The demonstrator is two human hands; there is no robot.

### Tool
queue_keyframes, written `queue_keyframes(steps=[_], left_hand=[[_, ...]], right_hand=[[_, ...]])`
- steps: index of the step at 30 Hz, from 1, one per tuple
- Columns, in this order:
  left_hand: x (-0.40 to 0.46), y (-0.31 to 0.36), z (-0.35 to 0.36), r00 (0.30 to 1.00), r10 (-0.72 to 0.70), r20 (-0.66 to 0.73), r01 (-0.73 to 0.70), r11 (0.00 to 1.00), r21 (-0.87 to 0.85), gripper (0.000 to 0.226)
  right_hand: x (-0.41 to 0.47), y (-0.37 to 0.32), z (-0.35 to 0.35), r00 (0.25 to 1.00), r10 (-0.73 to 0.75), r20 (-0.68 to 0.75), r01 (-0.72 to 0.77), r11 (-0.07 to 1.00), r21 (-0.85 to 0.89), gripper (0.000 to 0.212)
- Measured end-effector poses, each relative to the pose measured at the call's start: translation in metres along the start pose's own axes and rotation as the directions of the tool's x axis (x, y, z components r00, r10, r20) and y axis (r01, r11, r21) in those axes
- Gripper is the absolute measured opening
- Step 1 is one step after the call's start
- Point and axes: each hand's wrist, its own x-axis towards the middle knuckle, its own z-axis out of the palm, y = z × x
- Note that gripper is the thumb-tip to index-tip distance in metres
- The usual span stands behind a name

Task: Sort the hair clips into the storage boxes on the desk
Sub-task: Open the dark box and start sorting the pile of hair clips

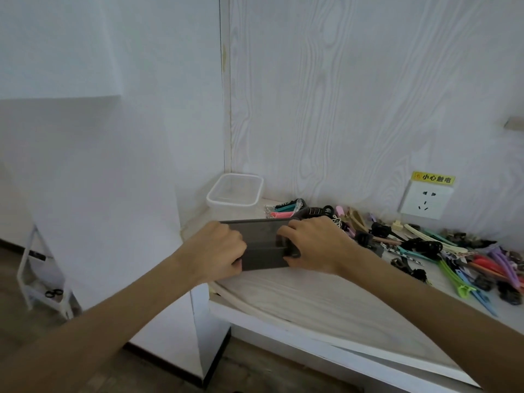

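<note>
**Sorting barely begun: both hands on the grey box**

From here the job looks hardly started. The hair clips (pixel 442 248) lie in a loose heap on the desk (pixel 326 304), and the clear box (pixel 234 191) by the wall looks empty. The left hand (pixel 217 249) and the right hand (pixel 314 245) each curl round an end of the grey box (pixel 261 248), gripping it just above or on the desktop. The heap sits at three o'clock of the right hand, close by; the clear box at twelve o'clock.
</note>
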Motion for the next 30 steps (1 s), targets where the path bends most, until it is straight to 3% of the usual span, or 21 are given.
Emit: queue_keyframes(steps=[3,4,7,8,13,15,17,19,21,23,27,30], left_hand=[[0.003,0.007,-0.003,0.999,0.037,-0.033,-0.037,0.999,0.002,0.022],[0.005,0.011,-0.001,0.999,0.013,0.034,-0.013,1.0,0.01,0.017],[0.004,0.008,-0.007,0.996,0.024,-0.089,-0.021,0.999,0.037,0.02],[0.003,0.004,0.0,0.997,0.037,-0.063,-0.035,0.999,0.042,0.02],[-0.008,-0.017,0.007,0.983,-0.115,-0.14,0.082,0.971,-0.224,0.024],[-0.014,-0.023,0.007,0.973,-0.214,-0.085,0.158,0.89,-0.428,0.033],[-0.016,-0.029,0.007,0.939,-0.334,-0.079,0.22,0.764,-0.607,0.039],[-0.014,-0.034,0.006,0.887,-0.46,-0.038,0.292,0.621,-0.727,0.039],[-0.003,-0.037,0.011,0.809,-0.586,-0.044,0.334,0.52,-0.786,0.037],[0.011,-0.043,0.02,0.724,-0.686,-0.072,0.319,0.425,-0.847,0.034],[0.037,-0.057,0.048,0.619,-0.785,0.031,0.196,0.116,-0.974,0.032],[0.042,-0.056,0.072,0.549,-0.817,0.18,0.205,-0.078,-0.976,0.031]], right_hand=[[0.007,-0.005,-0.002,0.999,-0.012,0.052,0.016,0.997,-0.08,0.033],[0.009,-0.008,-0.001,0.998,-0.015,0.067,0.021,0.995,-0.098,0.031],[0.011,-0.012,0.0,0.996,-0.011,0.087,0.021,0.993,-0.112,0.027],[0.01,-0.01,-0.002,0.997,-0.008,0.083,0.016,0.995,-0.1,0.027],[-0.002,0.006,-0.01,0.999,0.044,0.024,-0.045,0.996,0.07,0.034],[-0.008,0.009,-0.006,0.996,0.088,-0.016,-0.085,0.984,0.154,0.047],[-0.013,0.008,0.002,0.983,0.167,-0.078,-0.14,0.951,0.276,0.075],[-0.016,0.005,0.009,0.949,0.299,-0.098,-0.23,0.872,0.432,0.106],[-0.017,0.003,0.018,0.895,0.427,-0.129,-0.304,0.795,0.524,0.12],[-0.018,0.004,0.024,0.862,0.47,-0.188,-0.323,0.798,0.509,0.106],[-0.022,0.011,0.038,0.918,0.281,-0.278,-0.18,0.923,0.339,0.028],[-0.031,0.017,0.043,0.939,0.257,-0.227,-0.157,0.91,0.383,0.013]])
